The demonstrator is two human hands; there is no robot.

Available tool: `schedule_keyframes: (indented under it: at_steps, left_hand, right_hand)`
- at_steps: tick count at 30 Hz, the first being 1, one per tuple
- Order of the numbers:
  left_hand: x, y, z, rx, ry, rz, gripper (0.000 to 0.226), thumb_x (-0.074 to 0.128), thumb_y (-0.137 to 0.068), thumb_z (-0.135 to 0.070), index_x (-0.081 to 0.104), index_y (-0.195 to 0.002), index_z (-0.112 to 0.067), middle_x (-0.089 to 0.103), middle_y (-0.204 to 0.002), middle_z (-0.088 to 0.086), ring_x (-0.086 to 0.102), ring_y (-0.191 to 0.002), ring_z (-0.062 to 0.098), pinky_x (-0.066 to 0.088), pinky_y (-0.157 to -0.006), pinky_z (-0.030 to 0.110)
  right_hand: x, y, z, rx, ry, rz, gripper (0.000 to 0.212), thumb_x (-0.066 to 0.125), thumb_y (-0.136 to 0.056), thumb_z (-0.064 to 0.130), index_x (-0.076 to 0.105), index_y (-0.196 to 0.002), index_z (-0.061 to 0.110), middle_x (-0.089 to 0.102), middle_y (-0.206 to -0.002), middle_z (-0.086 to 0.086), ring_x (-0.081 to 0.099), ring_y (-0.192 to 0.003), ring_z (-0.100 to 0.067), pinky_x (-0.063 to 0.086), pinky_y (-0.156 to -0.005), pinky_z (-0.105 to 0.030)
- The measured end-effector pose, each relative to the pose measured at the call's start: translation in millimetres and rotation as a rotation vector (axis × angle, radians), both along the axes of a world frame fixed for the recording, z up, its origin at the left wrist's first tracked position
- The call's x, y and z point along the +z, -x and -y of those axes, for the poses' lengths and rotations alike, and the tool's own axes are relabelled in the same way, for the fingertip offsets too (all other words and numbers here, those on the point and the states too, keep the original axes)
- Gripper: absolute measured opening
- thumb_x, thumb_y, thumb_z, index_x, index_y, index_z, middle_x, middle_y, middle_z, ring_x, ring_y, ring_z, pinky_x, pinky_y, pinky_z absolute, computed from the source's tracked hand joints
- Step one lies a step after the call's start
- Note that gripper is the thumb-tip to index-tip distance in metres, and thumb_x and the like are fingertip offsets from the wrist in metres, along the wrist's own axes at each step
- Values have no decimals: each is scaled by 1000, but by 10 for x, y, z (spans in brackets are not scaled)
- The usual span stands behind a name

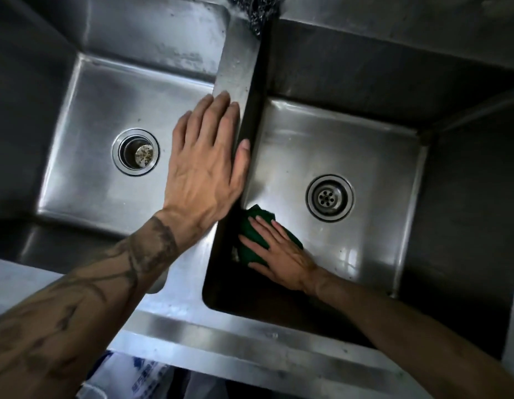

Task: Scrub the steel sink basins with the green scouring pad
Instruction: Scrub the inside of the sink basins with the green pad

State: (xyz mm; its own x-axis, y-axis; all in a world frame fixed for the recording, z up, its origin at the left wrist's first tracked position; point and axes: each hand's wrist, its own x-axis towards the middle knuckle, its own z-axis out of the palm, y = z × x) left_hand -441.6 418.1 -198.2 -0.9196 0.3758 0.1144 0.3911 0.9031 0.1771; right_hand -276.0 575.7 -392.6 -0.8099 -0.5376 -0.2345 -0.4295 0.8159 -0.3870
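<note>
Two steel sink basins lie side by side below me. The green scouring pad (248,243) rests on the floor of the right basin (365,168), in its near left corner against the dividing wall. My right hand (281,254) lies flat on the pad with fingers spread, pressing it down. My left hand (207,156) rests palm down on the steel divider (238,61) between the basins, fingers together, holding nothing. The left basin (86,174) has nothing lying in it.
The left basin has a drain (135,152) with a dirty stopper; the right basin has a strainer drain (330,197). A steel wool scourer (257,10) sits at the far end of the divider. A printed plastic bag (129,375) hangs below the front rim.
</note>
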Motion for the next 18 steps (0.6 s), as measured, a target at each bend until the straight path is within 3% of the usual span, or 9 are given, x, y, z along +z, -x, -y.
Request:
schedule_keyframes:
  at_steps: [4,8,13,18]
  left_hand:
    - [-13,31,-4,-8,-7,-7,53,39,-110,-36,46,-153,-5,44,-164,15,37,-154,34,29,-125,51]
    - [-48,41,11,-16,-17,-20,53,39,-110,-37,46,-152,-5,44,-163,15,37,-153,34,30,-124,52]
    - [-65,52,-3,-21,-26,-20,53,39,-110,-38,45,-150,-5,44,-162,16,37,-152,34,30,-123,51]
    - [-58,41,-6,-19,-56,1,52,40,-109,-37,45,-150,-5,43,-162,16,36,-153,34,29,-123,51]
  right_hand:
    - [22,-23,-242,43,-55,-21,66,41,-104,56,30,-161,25,19,-170,-15,16,-159,-29,18,-129,-47]
    - [21,-253,-771,12,-98,6,67,36,-106,57,22,-163,25,12,-172,-15,8,-160,-29,18,-129,-48]
    - [87,-541,-1427,-45,-168,27,68,37,-107,56,21,-164,23,14,-170,-20,12,-159,-34,30,-123,-55]
    - [56,-321,-948,-100,-151,-26,73,43,-103,59,25,-162,21,16,-170,-21,13,-158,-37,19,-127,-54]
